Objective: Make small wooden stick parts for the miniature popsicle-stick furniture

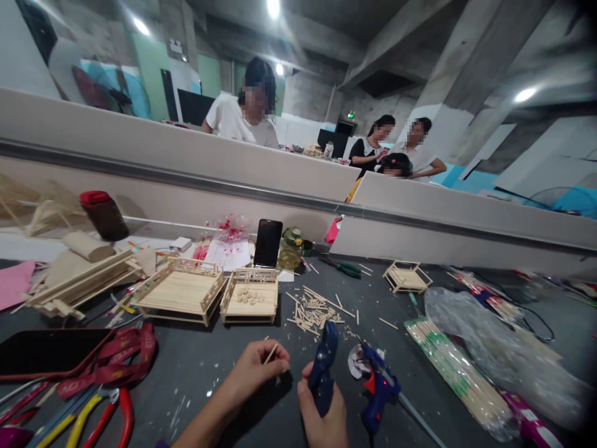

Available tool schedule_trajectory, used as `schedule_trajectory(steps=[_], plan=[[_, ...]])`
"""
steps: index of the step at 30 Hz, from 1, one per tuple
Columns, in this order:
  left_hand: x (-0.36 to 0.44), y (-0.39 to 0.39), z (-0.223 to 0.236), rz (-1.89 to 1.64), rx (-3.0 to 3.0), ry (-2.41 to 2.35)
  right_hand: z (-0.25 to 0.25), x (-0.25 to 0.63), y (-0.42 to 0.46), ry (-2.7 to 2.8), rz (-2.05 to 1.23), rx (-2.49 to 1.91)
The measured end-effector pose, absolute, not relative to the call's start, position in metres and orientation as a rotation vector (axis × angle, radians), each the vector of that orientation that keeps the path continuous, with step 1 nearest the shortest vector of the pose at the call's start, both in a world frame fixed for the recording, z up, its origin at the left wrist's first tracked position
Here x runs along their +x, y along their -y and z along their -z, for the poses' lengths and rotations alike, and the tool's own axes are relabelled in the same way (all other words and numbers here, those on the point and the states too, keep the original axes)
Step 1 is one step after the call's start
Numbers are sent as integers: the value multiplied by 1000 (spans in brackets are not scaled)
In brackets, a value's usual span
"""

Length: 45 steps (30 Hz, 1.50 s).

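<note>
Between the thumb and fingers of my left hand (256, 368) is a short, thin wooden stick (271, 353). My right hand (323, 407) grips a dark blue hand tool (325, 361) with a curved upper end; its exact kind is hard to make out. The two hands are apart, low in the middle of the view. Just beyond them lies a pile of cut stick pieces (314, 311). Two small stick-built frames with railings, a larger one (181, 286) and a smaller one (249, 297), stand to the left, the smaller holding tiny wooden bits.
Right of my hands lies a blue glue gun (382, 392). Farther right are a bag of wooden sticks (457, 373) and a small stick frame (407, 277). Pliers (100, 417) and a phone (51, 351) lie left. A low partition (186, 149) separates several people beyond.
</note>
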<state>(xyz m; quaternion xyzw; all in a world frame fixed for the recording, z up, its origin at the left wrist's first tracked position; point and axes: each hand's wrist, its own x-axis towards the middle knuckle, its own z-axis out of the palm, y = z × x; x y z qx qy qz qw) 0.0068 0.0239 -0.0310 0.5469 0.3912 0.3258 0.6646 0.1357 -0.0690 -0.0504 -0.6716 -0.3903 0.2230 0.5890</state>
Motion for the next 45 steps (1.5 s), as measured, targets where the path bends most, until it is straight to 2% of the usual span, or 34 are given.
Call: schedule_trajectory(steps=[4, 10, 16, 26, 45], plan=[[5, -22, 31, -745, 1076, -820, 46, 130, 54, 941, -535, -1570], [-1, -23, 30, -709, 1040, -804, 69, 119, 46, 832, -563, -1578], [-6, -25, 18, -638, 1136, -802, 59, 130, 47, 980, -750, -1451], [-4, -19, 11, -650, 946, -840, 40, 125, 53, 932, -671, -1393], [5, -15, 11, -681, 1148, -918, 43, 126, 51, 884, -644, -1461]])
